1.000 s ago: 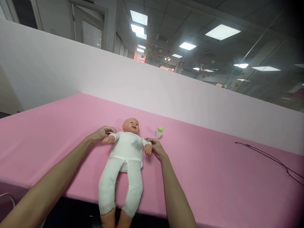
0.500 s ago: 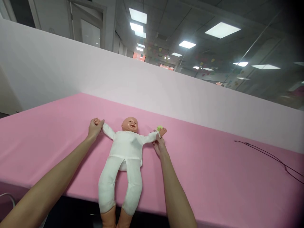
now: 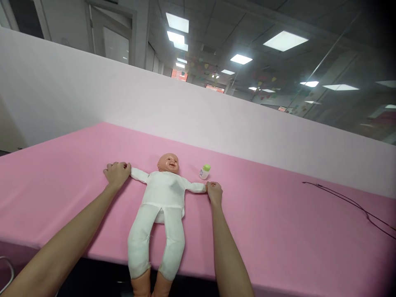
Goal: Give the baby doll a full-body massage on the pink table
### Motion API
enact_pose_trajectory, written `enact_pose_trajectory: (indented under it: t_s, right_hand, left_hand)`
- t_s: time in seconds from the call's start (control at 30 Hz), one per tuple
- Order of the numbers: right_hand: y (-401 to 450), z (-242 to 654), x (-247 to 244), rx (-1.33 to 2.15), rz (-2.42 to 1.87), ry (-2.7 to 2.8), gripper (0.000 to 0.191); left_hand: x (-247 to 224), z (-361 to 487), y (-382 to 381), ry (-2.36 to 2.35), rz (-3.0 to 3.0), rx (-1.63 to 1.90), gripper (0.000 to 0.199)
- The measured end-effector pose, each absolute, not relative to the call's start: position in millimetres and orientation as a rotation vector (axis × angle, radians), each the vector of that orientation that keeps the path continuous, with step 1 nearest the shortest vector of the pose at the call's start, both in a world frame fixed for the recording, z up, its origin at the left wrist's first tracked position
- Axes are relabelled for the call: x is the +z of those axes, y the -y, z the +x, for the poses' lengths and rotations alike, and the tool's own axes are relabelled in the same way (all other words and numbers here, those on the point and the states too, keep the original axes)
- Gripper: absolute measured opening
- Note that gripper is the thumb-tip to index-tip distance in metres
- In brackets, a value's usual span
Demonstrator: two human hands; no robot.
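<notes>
My left hand [image 3: 116, 175] is clenched around one small hand of the doll [image 3: 165, 189], and my right hand [image 3: 214, 193] is closed around the other, so that the two white sleeves reach out to either side between my fists. The doll lies face up on the pink tabletop [image 3: 272, 231], its bald head pointing away from me and its smiling face turned a little to the right. It wears a white top and white trousers that end above the ankles; its legs are slightly parted, and its bare lower legs reach past the near edge, where the feet are cut off from my view. Just beyond my right hand, to the right of the doll's head, a small bottle [image 3: 204, 172] with a green cap and a printed label sits near the doll but apart from it. Well off to my right, a thin dark cable [image 3: 343, 197] runs over the tabletop and out of view. A pale loop of cord [image 3: 11, 270] shows at the lower left. Behind the tabletop rises a plain white partition [image 3: 198, 111], and above it I see a door [image 3: 114, 41] on the left and bright ceiling lights [image 3: 285, 41].
</notes>
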State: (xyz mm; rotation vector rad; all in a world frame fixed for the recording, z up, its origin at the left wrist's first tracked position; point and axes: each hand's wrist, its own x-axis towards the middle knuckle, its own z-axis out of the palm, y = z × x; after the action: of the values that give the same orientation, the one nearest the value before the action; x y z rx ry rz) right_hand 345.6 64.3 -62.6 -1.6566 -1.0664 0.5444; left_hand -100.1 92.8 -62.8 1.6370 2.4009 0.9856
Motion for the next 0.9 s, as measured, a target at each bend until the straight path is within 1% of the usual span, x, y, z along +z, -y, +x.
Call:
enact_pose_trajectory:
  t_s: [0.07, 0.17, 0.23, 0.3, 0.37, 0.43, 0.5, 0.57, 0.6, 0.7, 0.8, 0.83, 0.9]
  right_hand:
    - [-59, 343, -56, 0.441, -1.856, 1.056, 0.012]
    - [-51, 338, -48, 0.357, -2.038, 1.110, 0.019]
    - [-47, 337, -45, 0.268, -2.167, 1.165, 0.029]
    - [-45, 336, -44, 0.180, -2.221, 1.197, 0.038]
    - [-45, 336, -43, 0.124, -2.137, 1.206, 0.041]
    - [-47, 335, -41, 0.070, -1.964, 1.214, 0.041]
    - [-50, 332, -39, 0.010, -1.774, 1.194, 0.042]
    - [-54, 328, -34, -0.048, -1.623, 1.154, 0.044]
    - [-56, 325, -32, -0.070, -1.568, 1.138, 0.045]
    - [-63, 322, -23, -0.098, -1.492, 1.145, 0.047]
    - [-74, 324, -16, -0.070, -1.517, 1.244, 0.053]
    - [-78, 326, -16, -0.061, -1.532, 1.300, 0.055]
    - [-88, 331, -20, -0.054, -1.565, 1.434, 0.059]
  left_hand:
    - [-64, -100, -93, -2.422, 1.637, 0.958, 0.041]
    - [-66, -100, -93, -2.435, 1.656, 0.992, 0.038]
    - [-66, -99, -92, -2.447, 1.699, 1.131, 0.037]
    - [-62, -93, -88, -2.398, 1.772, 1.367, 0.039]
    - [-51, -79, -81, -2.221, 1.873, 1.650, 0.040]
    - [-34, -52, -69, -1.889, 1.980, 1.886, 0.038]
    - [-13, -14, -57, -1.448, 2.047, 1.969, 0.034]
    - [6, 31, -50, -0.996, 2.033, 1.788, 0.027]
    - [13, 54, -50, -0.873, 1.903, 1.673, 0.023]
    - [27, 118, -64, -0.726, 1.250, 1.332, 0.016]
    - [29, 165, -91, -0.669, 0.772, 1.163, 0.007]
    - [28, 177, -99, -0.670, 0.694, 1.132, 0.007]
    - [25, 197, -113, -0.680, 0.631, 1.090, 0.020]
